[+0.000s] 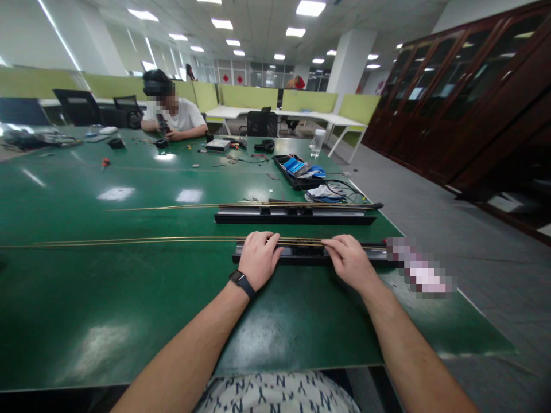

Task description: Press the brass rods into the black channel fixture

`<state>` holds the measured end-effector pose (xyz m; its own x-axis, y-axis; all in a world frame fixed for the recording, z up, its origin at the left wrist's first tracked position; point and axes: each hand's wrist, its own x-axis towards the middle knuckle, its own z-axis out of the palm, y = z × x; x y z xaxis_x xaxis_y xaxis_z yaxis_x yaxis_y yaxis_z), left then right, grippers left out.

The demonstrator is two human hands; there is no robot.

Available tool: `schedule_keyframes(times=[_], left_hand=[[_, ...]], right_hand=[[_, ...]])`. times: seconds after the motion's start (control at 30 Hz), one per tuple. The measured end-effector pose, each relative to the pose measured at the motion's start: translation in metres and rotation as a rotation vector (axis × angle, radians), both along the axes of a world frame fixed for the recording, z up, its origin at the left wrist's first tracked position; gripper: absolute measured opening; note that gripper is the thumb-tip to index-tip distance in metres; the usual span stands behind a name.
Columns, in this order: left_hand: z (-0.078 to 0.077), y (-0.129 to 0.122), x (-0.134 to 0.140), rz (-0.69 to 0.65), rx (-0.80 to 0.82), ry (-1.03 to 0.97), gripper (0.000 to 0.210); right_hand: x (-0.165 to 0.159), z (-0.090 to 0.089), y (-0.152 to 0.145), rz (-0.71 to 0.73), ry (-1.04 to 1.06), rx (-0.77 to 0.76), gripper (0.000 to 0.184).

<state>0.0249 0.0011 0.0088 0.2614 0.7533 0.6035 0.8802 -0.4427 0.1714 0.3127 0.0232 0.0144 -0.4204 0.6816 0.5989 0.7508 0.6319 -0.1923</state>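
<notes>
Several long, thin golden rods [142,241] run across the green table and over a black channel-shaped rail [301,259] in front of me. My left hand [259,261], with a dark watch on its wrist, curls over the rods at the left part of this rail. Farther right, my right hand [349,263] pinches the rods between thumb and fingers above the same rail. Small dark parts sit inside the channel between my hands; their detail is too small to make out. Behind it lies a second black rail [297,219], parallel, with more golden rods [185,207] along it.
A blurred pinkish item [419,268] lies at the right end of the near rail. Beyond the rails are a black tray [297,182] with blue items, gloves [325,192] and a clear bottle [317,142]. Across the green table [150,321] sits a person [176,115].
</notes>
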Motion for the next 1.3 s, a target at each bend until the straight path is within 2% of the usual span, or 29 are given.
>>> schedule_keyframes(times=[0.17, 0.57, 1.3], left_hand=[[0.0001, -0.0002, -0.0001, -0.004, 0.002, -0.010, 0.027], [0.0006, -0.0005, 0.0008, -0.004, 0.000, -0.003, 0.029], [0.0026, -0.0015, 0.0021, -0.002, -0.006, -0.014, 0.030]], right_hand=[[0.0000, -0.0039, 0.0029, 0.004, 0.035, 0.012, 0.020], [0.0018, -0.0036, 0.0029, 0.002, 0.023, 0.028, 0.029], [0.0028, -0.0058, 0.0048, 0.006, 0.045, 0.037, 0.026]])
